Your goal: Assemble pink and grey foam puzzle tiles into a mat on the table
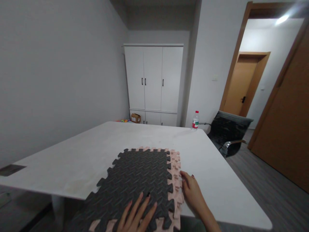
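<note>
A dark grey interlocking foam mat [142, 174] with a raised diamond tread pattern and jagged edges lies on top of several pink foam mats [177, 187]. The pink layers show along the right side, the far edge and part of the near edge. Across the near part of the grey mat, my left hand [137, 217] rests palm down with its fingers spread. My right hand [193, 193] is at the right side of the stack, its bent fingers against the pink edge; part of its grip is hidden. The stack's near part reaches past the table edge.
The white table [79, 154] carries a water bottle [195, 120] with a red cap at its far right corner. A black chair [228, 132] stands beyond the right side. Behind are a white cabinet [153, 77], a cardboard box [135, 118] and an open doorway.
</note>
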`<state>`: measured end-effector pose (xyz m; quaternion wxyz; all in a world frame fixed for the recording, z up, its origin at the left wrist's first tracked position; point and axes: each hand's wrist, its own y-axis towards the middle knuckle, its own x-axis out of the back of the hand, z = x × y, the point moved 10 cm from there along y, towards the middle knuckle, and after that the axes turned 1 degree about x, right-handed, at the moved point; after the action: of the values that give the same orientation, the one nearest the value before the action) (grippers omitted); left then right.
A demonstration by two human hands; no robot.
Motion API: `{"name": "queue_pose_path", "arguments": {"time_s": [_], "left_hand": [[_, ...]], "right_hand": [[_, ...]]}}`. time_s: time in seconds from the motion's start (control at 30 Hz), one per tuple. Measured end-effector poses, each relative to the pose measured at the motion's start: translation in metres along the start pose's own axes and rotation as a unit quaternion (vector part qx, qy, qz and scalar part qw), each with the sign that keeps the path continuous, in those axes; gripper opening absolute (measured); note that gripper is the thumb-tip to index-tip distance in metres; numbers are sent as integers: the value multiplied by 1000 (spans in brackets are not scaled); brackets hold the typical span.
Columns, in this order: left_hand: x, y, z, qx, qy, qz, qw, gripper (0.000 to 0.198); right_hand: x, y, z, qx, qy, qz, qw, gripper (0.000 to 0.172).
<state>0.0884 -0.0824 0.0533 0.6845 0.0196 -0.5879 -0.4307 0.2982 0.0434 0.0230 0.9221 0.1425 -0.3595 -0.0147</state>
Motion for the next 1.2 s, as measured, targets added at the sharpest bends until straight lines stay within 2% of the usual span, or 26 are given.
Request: {"name": "queue_pose_path", "arguments": {"time_s": [0.07,0.17,0.23,0.43,0.6,0.9,1.2], "left_hand": [[-1,9,-4,2,43,-31,999,59],[-2,21,-11,-28,42,-37,998,64],[-4,31,-12,-27,32,-17,999,68],[-21,55,-8,30,-20,49,998,77],[-27,58,-6,45,-41,67,996,82],[-25,60,-7,47,-43,69,996,82],[-22,57,-6,38,-46,63,996,82]], "right_hand": [[0,-1,1,15,-4,-1,1000,42],[2,-3,2,23,18,-1,1000,44],[4,-3,2,21,36,3,999,47],[6,-1,0,11,93,4,996,49],[8,-1,0,8,144,-9,990,43],[12,-1,1,4,113,-16,993,40],[12,2,9,15,90,3,996,42]]}}
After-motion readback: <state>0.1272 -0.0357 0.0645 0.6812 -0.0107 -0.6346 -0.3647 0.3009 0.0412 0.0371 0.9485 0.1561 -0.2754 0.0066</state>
